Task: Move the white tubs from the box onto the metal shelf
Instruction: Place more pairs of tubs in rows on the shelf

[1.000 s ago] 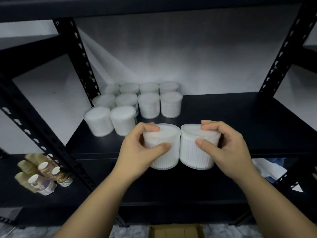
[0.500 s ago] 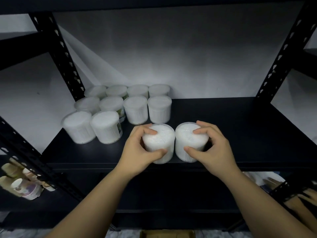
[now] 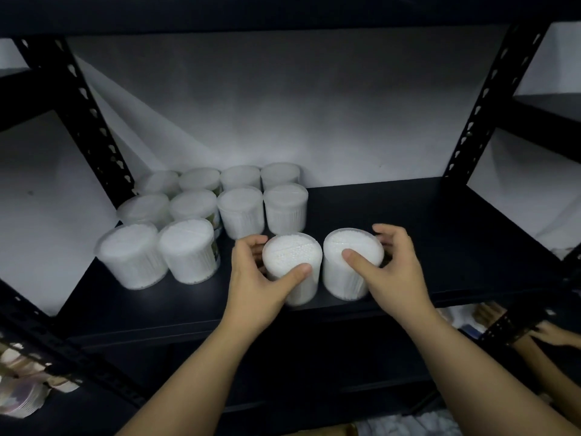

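Tubs of cotton swabs, two of them, stand upright side by side near the front edge of the black metal shelf (image 3: 408, 221), their sides touching or very nearly so. The left tub (image 3: 292, 262) is gripped by the left hand (image 3: 254, 287): the thumb lies across its near rim and the fingers curl round its far left side. The right tub (image 3: 352, 262) is held by the right hand (image 3: 399, 278), whose thumb presses on the lid while the fingers wrap round the far right side. Whether the bases rest fully on the shelf cannot be told for certain, though both appear set down.

Behind and to the left stands a cluster of ten more tubs (image 3: 239, 212), all upright and packed close: four in the back row against the white wall (image 3: 314, 114), four in the middle row and two at the front left. The left hand's fingers are just in front of the middle row.

Slotted black uprights (image 3: 484, 99) frame the bay. At lower left, on a lower level, lie some stacked paper cups (image 3: 22, 401), partly blurred. At lower right, another person's hands (image 3: 547, 333) reach in beside the frame.
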A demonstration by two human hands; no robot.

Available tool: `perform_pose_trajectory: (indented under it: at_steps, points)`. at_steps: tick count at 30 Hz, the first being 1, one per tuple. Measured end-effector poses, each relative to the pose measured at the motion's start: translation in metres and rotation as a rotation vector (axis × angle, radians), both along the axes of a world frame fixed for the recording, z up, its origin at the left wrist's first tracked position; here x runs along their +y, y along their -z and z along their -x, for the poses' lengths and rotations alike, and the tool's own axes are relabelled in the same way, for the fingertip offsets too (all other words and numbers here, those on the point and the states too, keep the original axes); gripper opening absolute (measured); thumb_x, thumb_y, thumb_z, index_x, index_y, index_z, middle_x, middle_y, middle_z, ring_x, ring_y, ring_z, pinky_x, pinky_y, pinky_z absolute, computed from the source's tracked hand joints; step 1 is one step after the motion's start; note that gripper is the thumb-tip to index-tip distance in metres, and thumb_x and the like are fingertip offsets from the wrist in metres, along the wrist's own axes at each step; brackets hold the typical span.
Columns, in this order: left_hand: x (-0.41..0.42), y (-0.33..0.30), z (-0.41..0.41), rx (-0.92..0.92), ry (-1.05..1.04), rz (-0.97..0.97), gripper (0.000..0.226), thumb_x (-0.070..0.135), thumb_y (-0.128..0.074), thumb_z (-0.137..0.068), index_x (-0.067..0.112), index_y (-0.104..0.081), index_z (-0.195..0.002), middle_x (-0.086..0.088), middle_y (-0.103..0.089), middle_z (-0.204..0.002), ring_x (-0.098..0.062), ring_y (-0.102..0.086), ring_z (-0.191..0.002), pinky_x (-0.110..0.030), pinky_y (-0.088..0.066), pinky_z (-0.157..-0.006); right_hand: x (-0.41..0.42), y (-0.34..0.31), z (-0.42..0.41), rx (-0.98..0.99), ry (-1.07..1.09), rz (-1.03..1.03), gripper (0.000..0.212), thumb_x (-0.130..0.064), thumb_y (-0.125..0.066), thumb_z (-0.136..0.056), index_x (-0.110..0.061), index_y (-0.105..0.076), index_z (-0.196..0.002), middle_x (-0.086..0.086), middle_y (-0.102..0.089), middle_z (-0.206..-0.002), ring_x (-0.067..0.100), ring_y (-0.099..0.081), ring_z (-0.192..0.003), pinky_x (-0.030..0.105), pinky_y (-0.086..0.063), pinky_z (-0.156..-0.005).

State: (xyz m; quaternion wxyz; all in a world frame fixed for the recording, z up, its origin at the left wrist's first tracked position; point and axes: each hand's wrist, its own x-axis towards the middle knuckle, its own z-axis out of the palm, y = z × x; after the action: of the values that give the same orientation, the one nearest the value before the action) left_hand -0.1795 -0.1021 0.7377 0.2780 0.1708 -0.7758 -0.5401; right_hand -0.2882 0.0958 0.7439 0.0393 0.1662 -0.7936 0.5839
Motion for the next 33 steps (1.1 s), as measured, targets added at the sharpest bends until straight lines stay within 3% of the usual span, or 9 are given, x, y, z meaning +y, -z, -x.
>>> perform_pose_trajectory:
  at_steps: [4,7,12,17,20,23,26,29,33]
  points:
    - [-0.014,0.004,0.003,0.003,0.035,-0.146,0.063,0.027,-0.091,-0.073,0.028,-0.051,-0.121,0.010,-0.060,-0.125,0.000,-0.063,-0.111,-0.020,-0.055,-0.089,-0.005,-0.001,-0.003,-0.128,0.044,0.118,0.052,-0.032,-0.088,-0.075,-0.029,-0.057,-0.117,-0.013,-0.064,-0.114,-0.002,-0.063,-0.101,0.015,-0.047,-0.075]
    - [-0.020,0.005,0.006,0.018,0.095,-0.260,0.047,0.013,-0.081,-0.084,0.027,-0.058,-0.123,0.009,-0.066,-0.125,0.000,-0.064,-0.112,-0.019,-0.053,-0.087,-0.006,0.000,0.000,-0.222,0.004,0.199,0.035,-0.027,-0.082,-0.080,-0.032,-0.065,-0.110,-0.011,-0.072,-0.111,0.006,-0.068,-0.103,0.025,-0.053,-0.084]
    - [-0.027,0.003,0.012,-0.046,0.104,-0.354,0.049,0.025,-0.064,-0.075,0.039,-0.070,-0.121,0.017,-0.068,-0.127,-0.005,-0.061,-0.122,-0.031,-0.046,-0.105,-0.004,-0.002,0.013,-0.307,-0.072,0.228,0.030,-0.019,-0.069,-0.089,-0.036,-0.072,-0.113,-0.016,-0.072,-0.113,0.003,-0.067,-0.107,0.025,-0.051,-0.090]
    - [-0.021,0.002,0.023,-0.066,0.033,-0.458,0.037,0.024,-0.064,-0.073,0.018,-0.070,-0.109,-0.002,-0.075,-0.115,-0.026,-0.065,-0.118,-0.053,-0.044,-0.112,-0.005,0.002,0.033,-0.373,-0.075,0.246,0.024,-0.018,-0.070,-0.088,-0.024,-0.066,-0.111,0.000,-0.072,-0.105,0.017,-0.068,-0.103,0.030,-0.050,-0.084]
    - [-0.018,0.000,0.029,-0.065,0.042,-0.472,0.020,0.020,-0.063,-0.086,0.015,-0.074,-0.101,-0.006,-0.076,-0.111,-0.029,-0.066,-0.117,-0.051,-0.046,-0.111,-0.001,-0.001,0.042,-0.364,-0.139,0.204,0.012,-0.021,-0.069,-0.089,-0.022,-0.070,-0.102,0.000,-0.075,-0.102,0.017,-0.069,-0.101,0.031,-0.051,-0.082]
    - [-0.017,-0.008,0.034,-0.085,0.065,-0.494,0.021,0.013,-0.058,-0.099,0.014,-0.077,-0.107,-0.003,-0.077,-0.113,-0.023,-0.068,-0.116,-0.044,-0.047,-0.110,0.004,-0.008,0.049,-0.376,-0.202,0.164,0.013,-0.022,-0.067,-0.093,-0.024,-0.076,-0.103,-0.006,-0.076,-0.106,0.011,-0.069,-0.104,0.029,-0.053,-0.088]
    - [-0.016,-0.009,0.039,-0.112,0.033,-0.489,0.015,0.017,-0.063,-0.098,0.011,-0.075,-0.105,-0.008,-0.076,-0.113,-0.027,-0.068,-0.115,-0.048,-0.048,-0.110,0.005,-0.010,0.056,-0.373,-0.210,0.149,0.016,-0.022,-0.069,-0.093,-0.025,-0.076,-0.108,-0.007,-0.075,-0.109,0.009,-0.067,-0.108,0.029,-0.053,-0.093]
    - [-0.016,-0.009,0.041,-0.122,-0.010,-0.491,0.013,0.021,-0.067,-0.095,0.009,-0.071,-0.100,-0.016,-0.075,-0.112,-0.034,-0.067,-0.115,-0.053,-0.049,-0.107,0.004,-0.011,0.061,-0.376,-0.179,0.144,0.016,-0.025,-0.074,-0.091,-0.019,-0.071,-0.106,0.002,-0.074,-0.106,0.015,-0.068,-0.103,0.029,-0.053,-0.088]
    - [-0.017,-0.015,0.043,-0.133,0.003,-0.504,0.017,0.020,-0.068,-0.095,0.006,-0.076,-0.101,-0.015,-0.078,-0.105,-0.027,-0.071,-0.100,-0.045,-0.054,-0.097,0.004,-0.013,0.066,-0.389,-0.207,0.119,0.013,-0.024,-0.077,-0.088,-0.014,-0.074,-0.096,0.002,-0.077,-0.097,0.015,-0.071,-0.098,0.028,-0.052,-0.081]
